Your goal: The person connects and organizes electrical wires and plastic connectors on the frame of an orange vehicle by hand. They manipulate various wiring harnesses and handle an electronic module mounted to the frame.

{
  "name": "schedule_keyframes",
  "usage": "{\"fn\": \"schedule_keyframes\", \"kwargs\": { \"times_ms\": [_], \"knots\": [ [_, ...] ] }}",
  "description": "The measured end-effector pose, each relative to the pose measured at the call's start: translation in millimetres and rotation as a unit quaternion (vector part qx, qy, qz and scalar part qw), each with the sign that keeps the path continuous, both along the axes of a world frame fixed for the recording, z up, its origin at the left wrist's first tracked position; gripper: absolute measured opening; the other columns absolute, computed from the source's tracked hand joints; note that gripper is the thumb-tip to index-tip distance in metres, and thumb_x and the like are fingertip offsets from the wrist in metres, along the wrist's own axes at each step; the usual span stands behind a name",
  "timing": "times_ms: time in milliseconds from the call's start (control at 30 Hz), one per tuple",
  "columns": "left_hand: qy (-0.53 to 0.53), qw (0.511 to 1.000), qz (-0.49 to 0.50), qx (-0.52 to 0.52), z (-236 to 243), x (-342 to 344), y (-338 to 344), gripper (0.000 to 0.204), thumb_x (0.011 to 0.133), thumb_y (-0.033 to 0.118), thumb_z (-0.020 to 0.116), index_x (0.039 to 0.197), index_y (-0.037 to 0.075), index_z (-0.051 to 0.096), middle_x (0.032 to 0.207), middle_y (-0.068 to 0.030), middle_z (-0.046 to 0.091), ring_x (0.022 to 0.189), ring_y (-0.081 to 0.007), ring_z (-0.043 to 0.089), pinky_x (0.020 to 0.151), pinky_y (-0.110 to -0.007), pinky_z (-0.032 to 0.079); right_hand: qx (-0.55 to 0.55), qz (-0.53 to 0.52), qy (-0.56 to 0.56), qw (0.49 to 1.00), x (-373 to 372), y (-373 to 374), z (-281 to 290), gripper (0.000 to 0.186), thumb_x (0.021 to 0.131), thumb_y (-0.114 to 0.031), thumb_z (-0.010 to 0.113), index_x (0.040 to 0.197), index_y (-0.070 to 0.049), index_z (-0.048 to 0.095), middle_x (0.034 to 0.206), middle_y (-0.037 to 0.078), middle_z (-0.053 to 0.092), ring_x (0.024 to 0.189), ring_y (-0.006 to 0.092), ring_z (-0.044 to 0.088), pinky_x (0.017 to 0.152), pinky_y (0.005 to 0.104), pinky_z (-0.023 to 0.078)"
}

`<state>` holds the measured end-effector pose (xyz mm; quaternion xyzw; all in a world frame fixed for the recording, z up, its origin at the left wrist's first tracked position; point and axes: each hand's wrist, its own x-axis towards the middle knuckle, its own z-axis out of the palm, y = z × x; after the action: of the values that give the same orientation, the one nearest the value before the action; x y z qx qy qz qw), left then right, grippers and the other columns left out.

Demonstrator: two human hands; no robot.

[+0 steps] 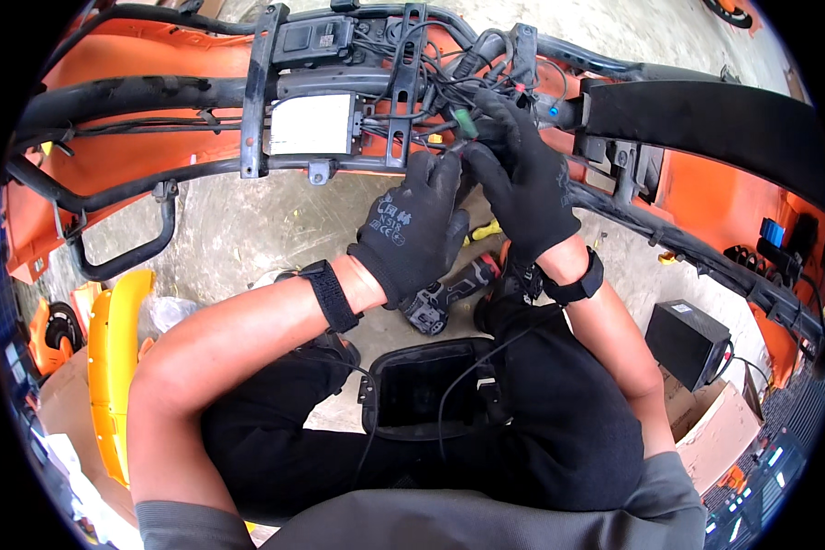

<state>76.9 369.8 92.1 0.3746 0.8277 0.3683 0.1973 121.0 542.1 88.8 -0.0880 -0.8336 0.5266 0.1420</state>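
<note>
Left hand (408,225) and right hand (525,183), both in black gloves, nearly meet at the fingertips by the near side of the wiring bundle (445,96) as I watch. Their fingers are curled as if pinching, but I can't tell what either one grips — the tips are too dark and crowded to read. A green piece (466,122) among the wires sits just beyond the fingertips, beside the right hand. Left of the hands I have a white-faced box (310,125) within the black frame (259,101); a power tool (463,286) lies below them.

I judge the step in hand to be fine work on the wiring near that green piece. The next move, I'd say, calls for one hand steadying — the other working gently, without tugging neighbouring leads.
</note>
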Motion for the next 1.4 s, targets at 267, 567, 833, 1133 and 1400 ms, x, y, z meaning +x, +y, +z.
{"fn": "schedule_keyframes", "kwargs": {
  "times_ms": [267,567,833,1133,1400],
  "knots": [
    [-0.065,0.997,0.005,0.033,-13,-10,-8,0.056,0.087,0.010,0.066,0.138,0.000,0.047,0.115,-0.0232,0.057,0.100,-0.0426,0.061,0.085,-0.048,0.050,0.216,0.125,0.014,0.968,1,5,6,0.027,0.086,-0.006,0.066,0.112,-0.003,0.067,0.112,0.018,0.068,0.106,0.0366,0.063,0.095,0.0449,0.050],
    [0.005,0.972,-0.106,-0.207,18,-20,-14,0.072,0.090,0.018,0.063,0.154,0.005,0.032,0.110,-0.0250,0.062,0.094,-0.0409,0.066,0.077,-0.049,0.053,0.210,0.078,0.064,0.972,0,8,15,0.027,0.084,0.000,0.069,0.112,-0.004,0.069,0.113,0.015,0.069,0.105,0.0341,0.065,0.090,0.0424,0.052],
    [0.076,0.985,-0.095,-0.127,19,-38,-18,0.061,0.092,0.018,0.063,0.147,0.006,0.041,0.104,-0.0215,0.064,0.090,-0.0388,0.067,0.073,-0.050,0.052,0.440,-0.020,-0.023,0.898,-39,6,31,0.041,0.082,-0.024,0.075,0.119,-0.010,0.064,0.109,0.011,0.065,0.103,0.0365,0.057,0.090,0.0477,0.046],
    [0.151,0.988,-0.005,0.011,6,-76,-17,0.049,0.088,0.009,0.066,0.134,0.005,0.052,0.122,-0.0224,0.055,0.105,-0.0418,0.062,0.083,-0.047,0.054,0.494,-0.030,0.018,0.869,-60,15,13,0.039,0.077,-0.020,0.077,0.113,-0.013,0.065,0.109,0.010,0.063,0.103,0.0362,0.057,0.091,0.0475,0.044],
    [0.120,0.992,-0.015,0.031,-7,-69,-16,0.043,0.085,0.005,0.065,0.127,0.005,0.056,0.119,-0.0195,0.056,0.098,-0.0407,0.064,0.079,-0.046,0.055,0.493,-0.023,0.004,0.870,-83,33,30,0.021,0.080,-0.015,0.069,0.100,-0.021,0.072,0.094,0.006,0.068,0.095,0.0338,0.060,0.081,0.0470,0.048]
  ]
}}
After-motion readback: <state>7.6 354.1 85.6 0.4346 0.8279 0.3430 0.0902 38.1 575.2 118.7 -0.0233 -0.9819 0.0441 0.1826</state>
